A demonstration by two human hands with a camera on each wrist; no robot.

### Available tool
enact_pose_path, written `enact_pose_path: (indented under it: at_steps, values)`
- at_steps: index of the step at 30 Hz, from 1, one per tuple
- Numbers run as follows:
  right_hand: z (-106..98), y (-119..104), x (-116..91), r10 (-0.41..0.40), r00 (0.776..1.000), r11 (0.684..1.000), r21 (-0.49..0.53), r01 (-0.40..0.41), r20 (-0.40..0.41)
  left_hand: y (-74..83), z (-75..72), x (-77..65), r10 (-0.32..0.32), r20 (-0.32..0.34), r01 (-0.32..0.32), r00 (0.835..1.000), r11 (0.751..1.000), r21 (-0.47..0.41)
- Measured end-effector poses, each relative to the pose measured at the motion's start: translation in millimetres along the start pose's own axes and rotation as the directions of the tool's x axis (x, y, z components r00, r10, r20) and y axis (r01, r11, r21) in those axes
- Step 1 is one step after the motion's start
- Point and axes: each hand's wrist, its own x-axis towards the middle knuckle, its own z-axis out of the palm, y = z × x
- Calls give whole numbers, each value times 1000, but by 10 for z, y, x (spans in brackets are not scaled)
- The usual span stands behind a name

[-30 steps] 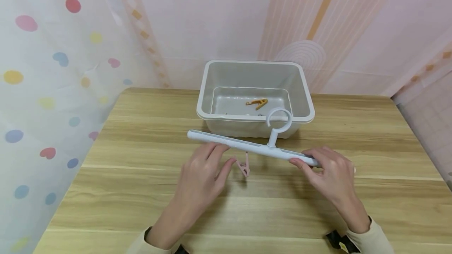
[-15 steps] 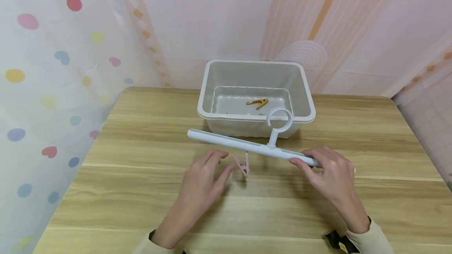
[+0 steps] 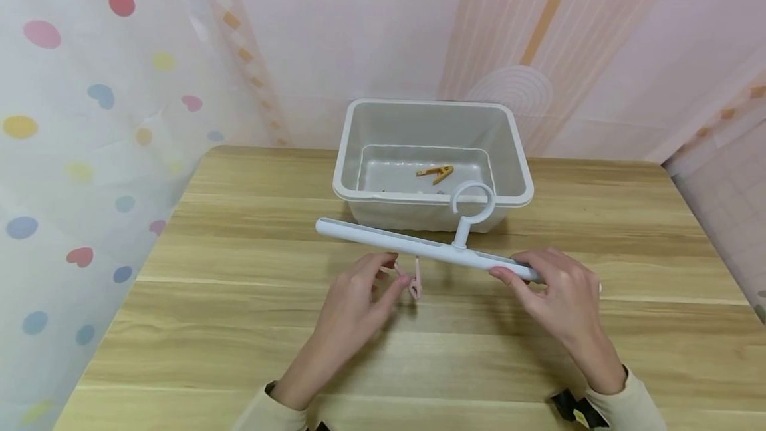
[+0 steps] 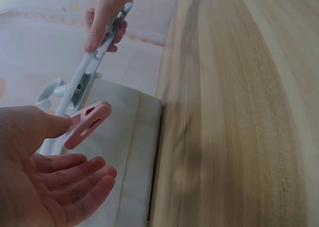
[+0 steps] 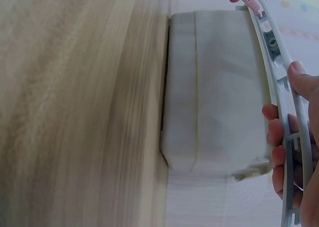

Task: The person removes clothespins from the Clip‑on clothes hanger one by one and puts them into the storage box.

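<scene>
A pale blue plastic clothes hanger (image 3: 389,239) with an open round hook is held up, its left end higher. My right hand (image 3: 559,291) grips its right end, thumb in front and fingers curled behind. A pink clothespin (image 3: 415,288) hangs from the underside of the bar, left of the hook. Beside it is my left hand (image 3: 353,291), its thumb touching one handle of the clothespin (image 4: 88,124). In the left wrist view the other left fingers lie loosely bent and apart from the clothespin.
Behind the hanger, a grey-white plastic bin (image 3: 433,199) stands on the wooden table (image 3: 239,331) near the patterned wall covering (image 3: 359,32). An orange clothespin (image 3: 441,173) lies on the bin's floor, with tiny unclear bits near the front wall.
My left hand has come off the hanger bar, drawn back slightly, then moved right until its thumb meets the pink clothespin. The right hand and hanger stay nearly still.
</scene>
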Motion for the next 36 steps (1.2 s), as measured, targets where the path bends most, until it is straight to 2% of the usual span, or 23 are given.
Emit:
enact_pose_path:
  at_steps: [7, 15, 18, 20, 24, 27, 31, 34, 36]
  values:
    - [3, 3, 3, 4, 1000, 1000, -1, -4, 5, -13, 15, 29, -14, -10, 14, 1000, 1000, -19]
    - [4, 5, 9, 1, 1000, 1000, -3, -1, 6, 12, 39, 50, -2, 8, 3, 1000, 1000, -14]
    - [6, 12, 9, -1, 1000, 1000, -3, 1, 3, 20, 57, 51, -20, 24, 21, 1000, 999, -48]
    - [9, 16, 6, -3, 1000, 1000, 0, 3, -7, 26, 75, 53, -48, 43, 52, 998, 993, -102]
    - [13, 24, 1, -7, 1000, 1000, -3, 7, -10, 39, 118, 49, -122, 99, 144, 987, 958, -247]
    - [8, 20, 5, -2, 1000, 1000, -10, 2, 3, 50, 151, 41, -167, 144, 208, 975, 912, -354]
    - [8, 15, 8, 1, 1000, 1000, -16, -1, 14, 26, 180, 36, -215, 186, 277, 959, 853, -442]
    - [14, 17, 7, -1, 1000, 1000, -15, 1, 10, -9, 179, 36, -236, 178, 292, 955, 849, -441]
    - [16, 19, 8, -1, 1000, 1000, -15, 1, 9, -24, 168, 34, -232, 150, 273, 961, 876, -397]
